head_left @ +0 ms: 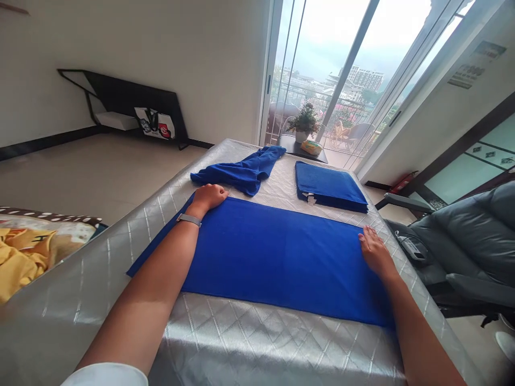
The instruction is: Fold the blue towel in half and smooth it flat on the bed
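A long blue cloth point(277, 257) lies spread flat and smooth across the padded silver surface. My left hand point(209, 197), with a watch band on the wrist, is closed at the cloth's far edge toward the left, its fingers curled on the fabric. Fingers stretched out, my right hand point(376, 252) rests flat on the cloth near its far right corner. Beyond the left hand lies a crumpled blue cloth point(247, 169). Farther back on the right, a neatly folded stack of blue cloth point(332, 185) shows white tags at its near edge.
The silver quilted cover point(249, 338) drapes over the table. A dark armchair point(462, 241) stands close on the right. Behind the table, a small black stand point(289, 143) bears a potted plant point(306, 120) before the glass door. Yellow fabric point(24, 257) lies at left.
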{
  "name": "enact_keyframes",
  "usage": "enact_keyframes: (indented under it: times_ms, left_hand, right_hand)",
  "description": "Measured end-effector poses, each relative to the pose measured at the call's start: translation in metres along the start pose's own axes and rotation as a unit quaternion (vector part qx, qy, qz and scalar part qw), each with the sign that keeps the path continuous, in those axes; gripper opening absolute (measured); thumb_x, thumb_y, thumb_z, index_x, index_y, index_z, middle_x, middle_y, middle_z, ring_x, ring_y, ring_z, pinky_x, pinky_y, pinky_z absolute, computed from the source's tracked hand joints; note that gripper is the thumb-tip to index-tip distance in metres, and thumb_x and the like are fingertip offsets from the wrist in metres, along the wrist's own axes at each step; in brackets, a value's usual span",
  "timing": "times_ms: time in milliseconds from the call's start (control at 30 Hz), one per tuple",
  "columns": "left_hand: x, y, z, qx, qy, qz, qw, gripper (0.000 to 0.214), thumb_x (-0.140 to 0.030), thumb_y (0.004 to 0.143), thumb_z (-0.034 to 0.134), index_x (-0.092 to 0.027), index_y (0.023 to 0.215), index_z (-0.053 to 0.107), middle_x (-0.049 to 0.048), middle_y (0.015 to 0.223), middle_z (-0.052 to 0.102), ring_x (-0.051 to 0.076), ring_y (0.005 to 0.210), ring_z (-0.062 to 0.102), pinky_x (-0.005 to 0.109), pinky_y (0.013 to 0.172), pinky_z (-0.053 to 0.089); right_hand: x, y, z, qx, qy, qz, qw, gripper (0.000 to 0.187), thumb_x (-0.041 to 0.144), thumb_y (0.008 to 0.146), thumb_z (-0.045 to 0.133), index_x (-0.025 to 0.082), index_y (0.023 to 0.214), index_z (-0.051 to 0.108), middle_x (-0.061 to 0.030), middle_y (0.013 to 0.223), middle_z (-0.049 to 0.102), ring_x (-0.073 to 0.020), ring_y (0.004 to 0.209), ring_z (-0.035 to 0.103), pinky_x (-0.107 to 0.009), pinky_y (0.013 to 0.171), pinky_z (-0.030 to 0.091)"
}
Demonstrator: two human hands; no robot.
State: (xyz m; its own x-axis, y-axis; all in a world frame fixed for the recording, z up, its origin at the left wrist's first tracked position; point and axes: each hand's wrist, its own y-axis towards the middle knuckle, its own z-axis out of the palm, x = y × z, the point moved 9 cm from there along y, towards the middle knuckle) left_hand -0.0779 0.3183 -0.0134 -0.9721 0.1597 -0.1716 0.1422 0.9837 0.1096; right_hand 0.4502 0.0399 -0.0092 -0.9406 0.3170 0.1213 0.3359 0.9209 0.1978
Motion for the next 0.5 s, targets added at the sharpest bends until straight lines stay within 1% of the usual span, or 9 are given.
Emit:
enact_keyframes:
  times_ms: [67, 167, 267, 333, 400, 433, 500]
  left_hand:
    - [-0.002, -0.001, -0.001, 0.002, -0.002, 0.003, 1.0, 0.043, -0.045, 0.086, 0.044, -0.026, 0.1, 0.08, 0.0118, 0.11, 0.076, 0.034, 0.103, 0.069, 0.035, 0.081, 0.051]
    - [-0.005, -0.002, -0.003, 0.004, -0.009, 0.01, 1.0, 0.044, -0.045, 0.087, 0.042, -0.025, 0.097, 0.08, 0.0125, 0.107, 0.076, 0.034, 0.102, 0.07, 0.035, 0.08, 0.052]
    - [-0.006, -0.003, -0.004, 0.003, -0.013, 0.011, 1.0, 0.043, -0.045, 0.087, 0.042, -0.025, 0.095, 0.08, 0.0122, 0.106, 0.076, 0.033, 0.102, 0.07, 0.035, 0.08, 0.052]
    - [-0.005, -0.004, -0.004, 0.001, -0.018, 0.011, 1.0, 0.043, -0.045, 0.088, 0.043, -0.025, 0.095, 0.08, 0.0123, 0.107, 0.076, 0.033, 0.102, 0.07, 0.035, 0.081, 0.051]
    - [-0.005, -0.004, -0.004, 0.003, -0.025, 0.01, 1.0, 0.043, -0.046, 0.087, 0.044, -0.025, 0.096, 0.08, 0.0124, 0.107, 0.076, 0.033, 0.102, 0.07, 0.035, 0.082, 0.051]
    - [-0.005, -0.004, -0.004, 0.004, -0.029, 0.009, 1.0, 0.042, -0.046, 0.087, 0.044, -0.026, 0.096, 0.08, 0.0123, 0.107, 0.076, 0.033, 0.102, 0.07, 0.035, 0.082, 0.051]
    - [-0.005, -0.004, -0.004, 0.005, -0.036, 0.008, 0.999, 0.041, -0.046, 0.086, 0.046, -0.027, 0.097, 0.08, 0.0117, 0.107, 0.077, 0.032, 0.103, 0.069, 0.035, 0.084, 0.051]
  right_hand:
    - [0.033, -0.007, -0.003, 0.006, 0.009, -0.031, 0.999, 0.069, 0.042, 0.102, 0.013, -0.001, 0.153, 0.032, -0.0197, 0.16, 0.031, -0.0246, 0.152, 0.02, -0.046, 0.123, 0.021]
    - [0.103, -0.024, 0.0, 0.045, 0.027, -0.1, 0.994, 0.068, 0.045, 0.103, 0.013, 0.004, 0.155, 0.032, -0.0174, 0.16, 0.031, -0.0238, 0.151, 0.022, -0.048, 0.123, 0.023]
    - [0.179, -0.046, 0.007, 0.095, 0.034, -0.172, 0.98, 0.07, 0.053, 0.103, 0.013, 0.012, 0.158, 0.029, -0.011, 0.163, 0.026, -0.0203, 0.152, 0.018, -0.044, 0.124, 0.018]
    - [0.218, -0.057, 0.012, 0.116, 0.034, -0.2, 0.972, 0.071, 0.054, 0.103, 0.01, 0.013, 0.159, 0.025, -0.0083, 0.165, 0.021, -0.018, 0.153, 0.013, -0.041, 0.125, 0.015]
    - [0.241, -0.063, 0.017, 0.13, 0.032, -0.204, 0.97, 0.073, 0.053, 0.103, 0.007, 0.009, 0.159, 0.022, -0.0091, 0.165, 0.017, -0.0176, 0.153, 0.009, -0.039, 0.125, 0.012]
    - [0.246, -0.064, 0.021, 0.136, 0.029, -0.2, 0.97, 0.073, 0.053, 0.103, 0.006, 0.007, 0.159, 0.021, -0.0099, 0.165, 0.016, -0.018, 0.153, 0.008, -0.039, 0.125, 0.011]
    - [0.246, -0.063, 0.028, 0.145, 0.023, -0.19, 0.971, 0.074, 0.053, 0.103, 0.007, 0.006, 0.159, 0.02, -0.0111, 0.165, 0.015, -0.0188, 0.153, 0.007, -0.04, 0.125, 0.009]
